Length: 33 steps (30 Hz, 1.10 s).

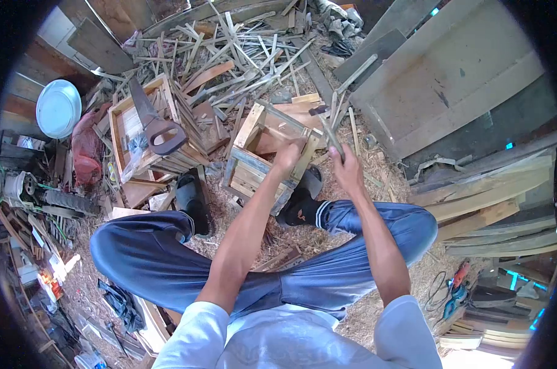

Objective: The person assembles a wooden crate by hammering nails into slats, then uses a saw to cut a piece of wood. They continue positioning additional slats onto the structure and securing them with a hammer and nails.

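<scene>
A small wooden box made of boards stands tilted on the ground between my feet, its open top showing the inside. My left hand is closed at the right-hand board of this box, fingers curled by its edge; whatever they pinch is too small or hidden to tell. In my right hand is a hammer, gripped by its wooden handle. The dark hammer head is raised just beyond the box's far right corner.
A handsaw lies across a larger wooden crate to the left. Thin wood strips are heaped at the back. Large panels lean at right above stacked planks. A white basin is at far left. Wood shavings cover the ground.
</scene>
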Available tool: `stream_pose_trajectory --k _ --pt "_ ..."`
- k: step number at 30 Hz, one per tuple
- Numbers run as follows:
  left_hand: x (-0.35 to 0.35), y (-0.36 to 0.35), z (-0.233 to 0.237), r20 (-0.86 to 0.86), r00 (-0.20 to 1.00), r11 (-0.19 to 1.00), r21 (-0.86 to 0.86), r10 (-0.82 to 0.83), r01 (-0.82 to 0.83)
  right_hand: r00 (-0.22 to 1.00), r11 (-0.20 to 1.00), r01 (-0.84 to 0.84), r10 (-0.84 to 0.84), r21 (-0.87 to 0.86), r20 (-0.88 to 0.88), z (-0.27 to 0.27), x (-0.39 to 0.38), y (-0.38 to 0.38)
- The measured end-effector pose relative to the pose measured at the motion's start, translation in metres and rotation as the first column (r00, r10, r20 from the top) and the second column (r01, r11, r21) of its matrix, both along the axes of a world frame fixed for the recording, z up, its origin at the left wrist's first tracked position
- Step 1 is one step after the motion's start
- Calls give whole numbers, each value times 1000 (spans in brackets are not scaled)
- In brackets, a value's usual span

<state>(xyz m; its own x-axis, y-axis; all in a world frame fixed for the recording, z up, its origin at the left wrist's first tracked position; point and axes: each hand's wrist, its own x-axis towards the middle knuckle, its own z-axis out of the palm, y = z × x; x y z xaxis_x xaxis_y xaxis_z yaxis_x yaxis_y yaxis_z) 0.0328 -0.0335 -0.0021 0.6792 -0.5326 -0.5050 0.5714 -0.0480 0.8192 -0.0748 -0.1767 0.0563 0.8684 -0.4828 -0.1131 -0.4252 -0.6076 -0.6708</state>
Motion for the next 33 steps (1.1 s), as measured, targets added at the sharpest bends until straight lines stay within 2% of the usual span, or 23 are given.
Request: stream_pose_trajectory --k 2,4,6,7,9,10,11,12,14,15,19,20,21,22,24,25,26,27,28,29,30,33 --pt "-3 8 12 -10 998 997 33 -68 69 985 991 -111 119 -68 125 9 3 -17" --pt "-7 18 9 -2 995 995 32 -97 97 981 983 -164 171 -79 89 37 9 -28" --pt "-12 29 4 10 991 990 44 -136 136 870 849 -355 453 -392 193 49 15 -46" --pt "-16 31 0 17 994 994 1 -109 109 870 851 -354 452 -389 197 62 14 -52" --pt "-23 32 4 23 996 996 -48 -81 82 750 670 -594 661 -446 -6 86 12 -62" --pt "-26 32 12 106 991 997 40 -76 72 750 668 -594 662 -448 -8 86 11 -62" --pt "-26 31 19 190 979 990 127 -77 54 718 633 -662 689 -402 -97 85 8 -61" --pt "-25 29 11 189 979 991 125 -74 50 676 597 -724 714 -345 -184 84 5 -59" --pt "-23 27 -13 301 942 958 281 -148 61 658 582 -741 730 -335 -187 83 1 -50" --pt "-24 29 -13 302 941 956 287 -151 61 644 571 -753 742 -328 -186 82 1 -46" --pt "-27 37 -22 324 939 980 191 -116 55 692 624 -705 709 -337 -135 65 -7 -50" --pt "-27 38 -26 322 940 986 154 -116 69 721 651 -661 690 -373 -74 61 -8 -54" --pt "-32 40 12 150 985 996 49 -85 78 743 676 -614 669 -406 -10 60 -10 -57" --pt "-33 39 15 151 985 996 48 -86 80 745 677 -613 667 -407 -10 60 -11 -58" --pt "-31 39 19 13 996 996 -1 -87 87 747 663 -607 664 -438 -31 64 -10 -60" --pt "-30 38 4 15 996 997 -2 -83 83 745 661 -608 666 -440 -29 66 -9 -59" --pt "-28 37 -19 250 965 996 65 -77 63 750 676 -618 660 -401 -44 68 -8 -56" --pt "-27 37 -14 469 879 992 125 -85 29 756 691 -626 652 -361 -61 68 -8 -55" --pt "-27 38 -8 468 880 992 126 -85 29 755 692 -627 652 -359 -61 66 -7 -54" --pt "-27 39 -3 250 964 994 85 -93 74 790 713 -587 609 -383 -76 63 -6 -55" --pt "-28 40 6 19 994 993 36 -109 109 823 733 -544 561 -408 -89 60 -7 -55" --pt "-28 37 -8 119 988 995 32 -101 98 786 721 -591 615 -361 -60 59 -9 -60"
